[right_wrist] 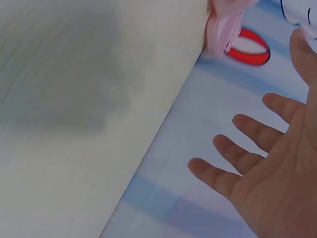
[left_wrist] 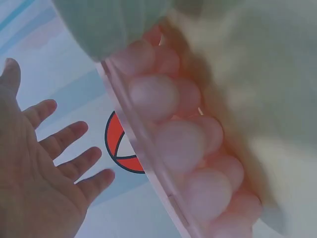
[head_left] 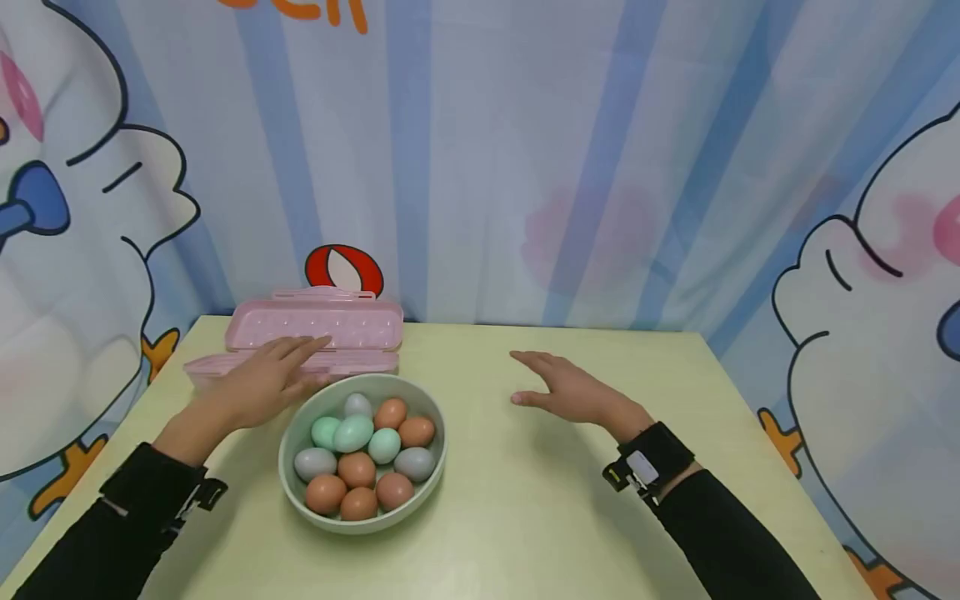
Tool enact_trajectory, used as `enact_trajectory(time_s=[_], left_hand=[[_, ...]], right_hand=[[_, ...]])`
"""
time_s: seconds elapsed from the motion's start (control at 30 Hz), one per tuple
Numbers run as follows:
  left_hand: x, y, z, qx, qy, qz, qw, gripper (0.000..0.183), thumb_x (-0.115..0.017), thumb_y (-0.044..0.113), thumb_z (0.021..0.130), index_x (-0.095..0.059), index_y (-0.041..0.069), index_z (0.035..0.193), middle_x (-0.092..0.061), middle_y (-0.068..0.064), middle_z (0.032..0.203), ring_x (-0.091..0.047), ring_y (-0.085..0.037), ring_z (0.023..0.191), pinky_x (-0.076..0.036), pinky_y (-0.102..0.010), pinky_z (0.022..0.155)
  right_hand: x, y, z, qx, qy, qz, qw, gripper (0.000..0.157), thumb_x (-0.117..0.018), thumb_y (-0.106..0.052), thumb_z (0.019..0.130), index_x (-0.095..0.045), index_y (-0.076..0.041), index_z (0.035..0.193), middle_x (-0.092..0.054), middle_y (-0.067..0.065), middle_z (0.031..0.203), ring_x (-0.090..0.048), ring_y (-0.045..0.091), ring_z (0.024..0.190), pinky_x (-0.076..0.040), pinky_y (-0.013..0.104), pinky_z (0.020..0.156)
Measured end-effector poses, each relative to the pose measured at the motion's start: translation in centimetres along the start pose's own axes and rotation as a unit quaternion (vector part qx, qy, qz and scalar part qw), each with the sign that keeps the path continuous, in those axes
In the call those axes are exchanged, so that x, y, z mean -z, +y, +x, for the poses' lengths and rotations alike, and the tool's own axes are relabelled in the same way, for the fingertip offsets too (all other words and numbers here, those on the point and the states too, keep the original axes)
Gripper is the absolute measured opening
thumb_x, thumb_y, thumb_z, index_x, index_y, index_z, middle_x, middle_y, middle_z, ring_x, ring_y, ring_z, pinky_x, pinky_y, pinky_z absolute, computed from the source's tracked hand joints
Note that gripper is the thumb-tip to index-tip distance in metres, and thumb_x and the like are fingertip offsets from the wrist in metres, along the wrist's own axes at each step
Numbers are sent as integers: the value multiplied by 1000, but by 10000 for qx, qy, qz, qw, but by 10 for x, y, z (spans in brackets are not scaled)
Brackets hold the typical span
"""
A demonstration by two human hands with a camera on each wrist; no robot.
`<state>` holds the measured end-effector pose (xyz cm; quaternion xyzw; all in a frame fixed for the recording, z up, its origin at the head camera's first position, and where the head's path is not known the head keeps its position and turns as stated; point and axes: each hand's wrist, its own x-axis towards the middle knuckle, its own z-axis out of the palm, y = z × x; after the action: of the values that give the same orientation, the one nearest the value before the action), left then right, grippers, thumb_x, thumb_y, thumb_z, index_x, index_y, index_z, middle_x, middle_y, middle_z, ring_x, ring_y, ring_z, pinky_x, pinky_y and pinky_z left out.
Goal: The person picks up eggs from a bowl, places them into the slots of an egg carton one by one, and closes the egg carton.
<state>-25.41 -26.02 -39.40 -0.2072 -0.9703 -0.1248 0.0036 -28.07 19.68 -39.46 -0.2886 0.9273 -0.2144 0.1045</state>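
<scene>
A pale green bowl (head_left: 287, 477) on the table holds several eggs in brown, mint green and grey, such as a brown egg (head_left: 326, 494). Behind it lies a pink egg carton (head_left: 315, 323) with its lid raised; in the left wrist view the outside of the carton's egg cups (left_wrist: 181, 146) fills the middle. My left hand (head_left: 258, 383) hovers over the carton's front left part, fingers spread, holding nothing. To the right of the bowl, my right hand (head_left: 573, 390) hangs above the tabletop, its fingers extended and nothing in its grasp.
The pale yellow table (head_left: 495, 517) reaches back to a blue-and-white striped curtain (head_left: 480, 167) with cartoon figures. A strapped wrist camera sits on each arm, the right one (head_left: 648, 462) being plainest. The bowl stands close in front of the carton.
</scene>
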Motion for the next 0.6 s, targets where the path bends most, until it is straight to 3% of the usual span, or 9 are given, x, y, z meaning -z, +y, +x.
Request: enact_trajectory(time_s=[0.27,0.43,0.6], left_hand=[[-11,3,-29,-205,83,-337,9992,75,-54,53,96,-28,17,155,-37,-20,151,-31,-48,136,-31,-72,100],[-21,-3,-41,-479,60,-937,9944,82,-65,50,91,-25,21,157,-38,-15,152,-39,-45,133,-35,-69,99],[-29,-10,-50,-476,-158,-1554,9866,96,-73,49,85,-14,30,158,-36,-16,152,-49,-42,124,-42,-64,95]], right_hand=[[-26,-41,10,532,-455,106,9975,88,-57,-68,86,-21,-30,157,-27,0,158,-24,22,145,-27,46,114],[-43,-58,17,658,-701,142,9953,93,-59,-68,84,-16,-30,158,-25,-2,159,-23,20,145,-27,44,115],[-59,-64,23,634,-795,236,9945,100,-60,-68,84,-9,-27,159,-21,-1,160,-21,20,145,-25,43,116]])
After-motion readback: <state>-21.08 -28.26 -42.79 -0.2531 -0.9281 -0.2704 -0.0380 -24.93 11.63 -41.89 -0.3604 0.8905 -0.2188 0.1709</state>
